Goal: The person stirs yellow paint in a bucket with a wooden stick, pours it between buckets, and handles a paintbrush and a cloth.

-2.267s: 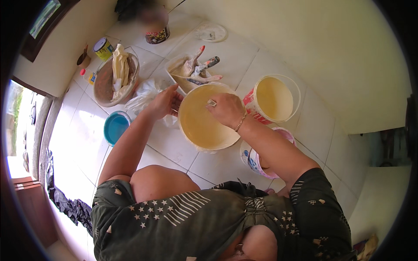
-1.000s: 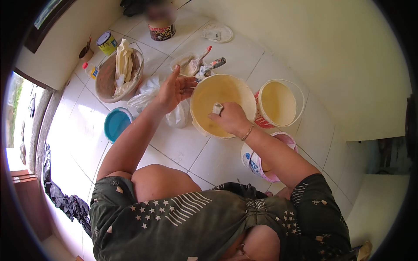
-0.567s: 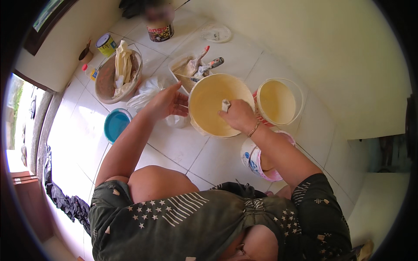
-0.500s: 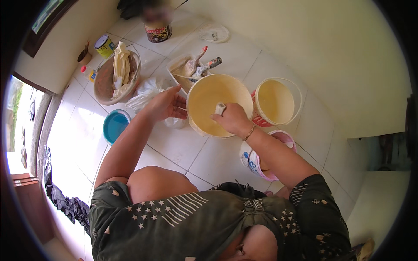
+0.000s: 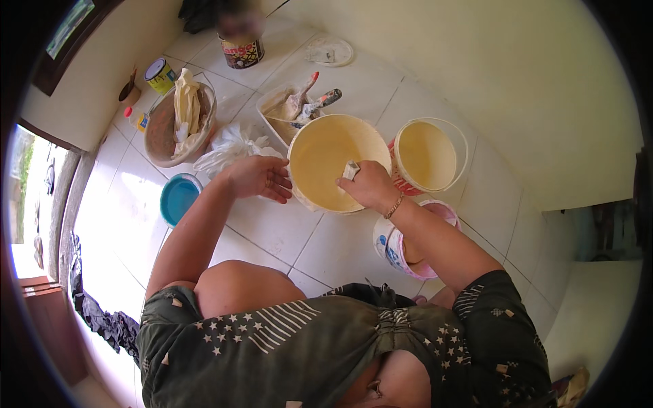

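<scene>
Apparently for stirring, the pale handle (image 5: 352,169) gripped by the right hand (image 5: 373,186) has been shifted rightward in the bucket (image 5: 375,139); left hand (image 5: 262,178) held open.

Bold reddish lettering can be seen on the dark patterned tin (image 5: 243,56), which is placed well beyond the large cream bucket (image 5: 373,136). Dark characters are carried by the yellow-green can (image 5: 162,79), beyond that bucket to the left. On the red-and-white pail (image 5: 403,178), just right of it, pale marks cannot be clearly read.
</scene>
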Demonstrator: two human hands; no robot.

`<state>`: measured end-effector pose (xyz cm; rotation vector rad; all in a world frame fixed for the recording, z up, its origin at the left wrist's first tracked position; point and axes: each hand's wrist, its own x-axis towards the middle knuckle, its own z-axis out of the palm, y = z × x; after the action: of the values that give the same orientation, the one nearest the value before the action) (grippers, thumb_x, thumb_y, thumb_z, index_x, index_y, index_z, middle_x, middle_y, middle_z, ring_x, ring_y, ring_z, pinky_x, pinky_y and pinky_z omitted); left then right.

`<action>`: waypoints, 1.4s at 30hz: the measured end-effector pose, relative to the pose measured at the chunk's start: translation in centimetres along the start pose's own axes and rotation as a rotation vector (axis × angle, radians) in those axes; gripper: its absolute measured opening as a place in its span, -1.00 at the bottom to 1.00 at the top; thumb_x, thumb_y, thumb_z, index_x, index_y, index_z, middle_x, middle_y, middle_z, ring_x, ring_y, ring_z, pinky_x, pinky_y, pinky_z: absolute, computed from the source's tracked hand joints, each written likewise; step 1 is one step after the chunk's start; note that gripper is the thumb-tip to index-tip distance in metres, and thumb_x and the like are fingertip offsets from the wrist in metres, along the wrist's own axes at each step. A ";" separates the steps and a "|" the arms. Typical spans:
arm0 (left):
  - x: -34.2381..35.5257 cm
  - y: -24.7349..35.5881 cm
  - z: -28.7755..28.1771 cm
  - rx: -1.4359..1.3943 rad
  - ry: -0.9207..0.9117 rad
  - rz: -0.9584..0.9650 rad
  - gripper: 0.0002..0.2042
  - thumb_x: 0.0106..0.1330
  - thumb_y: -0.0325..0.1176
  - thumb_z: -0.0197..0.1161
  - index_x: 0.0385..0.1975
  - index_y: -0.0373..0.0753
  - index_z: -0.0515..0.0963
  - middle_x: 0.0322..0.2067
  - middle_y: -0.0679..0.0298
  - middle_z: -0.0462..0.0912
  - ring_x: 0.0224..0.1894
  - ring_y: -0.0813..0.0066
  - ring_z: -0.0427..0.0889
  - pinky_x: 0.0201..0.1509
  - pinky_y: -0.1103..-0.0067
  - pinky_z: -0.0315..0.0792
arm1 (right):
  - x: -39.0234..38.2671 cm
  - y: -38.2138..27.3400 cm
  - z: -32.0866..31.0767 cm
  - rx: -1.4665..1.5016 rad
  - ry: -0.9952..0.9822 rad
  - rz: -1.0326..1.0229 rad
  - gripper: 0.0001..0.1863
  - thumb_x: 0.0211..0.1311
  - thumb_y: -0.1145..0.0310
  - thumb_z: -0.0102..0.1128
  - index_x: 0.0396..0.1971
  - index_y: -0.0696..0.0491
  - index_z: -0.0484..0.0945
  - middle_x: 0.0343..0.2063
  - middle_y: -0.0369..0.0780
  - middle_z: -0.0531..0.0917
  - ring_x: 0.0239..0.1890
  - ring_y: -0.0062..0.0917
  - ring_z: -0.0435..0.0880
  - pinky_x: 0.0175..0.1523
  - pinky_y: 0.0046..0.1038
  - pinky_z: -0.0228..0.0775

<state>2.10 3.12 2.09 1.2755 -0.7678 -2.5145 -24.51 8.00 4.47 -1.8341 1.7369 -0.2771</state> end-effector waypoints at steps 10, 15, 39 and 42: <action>0.2 -1.0 -0.5 0.044 -0.135 0.063 -0.75 0.26 -0.43 0.10 -0.21 -0.54 0.40 -0.30 -0.06 0.52 -0.19 0.00 0.59 -0.04 0.21 0.51 | -4.0 -2.8 -9.5 0.573 0.095 -0.189 -0.82 0.09 0.37 0.24 -0.42 0.20 0.59 -0.62 -0.23 0.59 -0.58 -0.63 0.51 -0.42 -0.58 0.38; 0.5 -1.1 0.4 0.065 -0.164 0.022 -0.80 0.22 -0.47 0.16 -0.27 -0.49 0.41 -0.30 -0.04 0.54 -0.18 0.02 0.60 -0.04 0.22 0.51 | -3.6 -1.1 -11.4 0.370 0.102 -0.121 -0.87 0.13 0.42 0.23 -0.43 0.18 0.60 -0.61 -0.30 0.57 -0.54 -0.70 0.53 -0.38 -0.62 0.41; 2.0 -4.4 0.1 -0.038 -0.202 0.203 -0.66 0.11 -0.51 0.24 -0.10 -0.32 0.39 -0.20 0.17 0.57 -0.09 0.28 0.58 0.11 0.30 0.42 | -3.0 -0.6 -7.4 0.023 0.134 -0.248 -0.72 -0.01 0.18 0.27 -0.52 0.12 0.60 -0.63 -0.07 0.57 -0.52 -0.22 0.55 -0.32 -0.34 0.40; 2.2 -4.4 0.5 -0.024 -0.223 0.202 -0.63 0.11 -0.49 0.23 -0.05 -0.33 0.39 -0.17 0.16 0.57 -0.08 0.30 0.57 0.11 0.32 0.42 | -2.9 0.2 -7.5 -0.049 0.058 -0.229 -0.69 -0.02 0.16 0.24 -0.52 0.14 0.59 -0.61 -0.04 0.57 -0.49 -0.16 0.55 -0.30 -0.28 0.41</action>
<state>0.56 6.07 -1.49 0.8706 -0.8627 -2.5164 -29.02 8.73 11.08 -2.0822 1.5837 -0.3849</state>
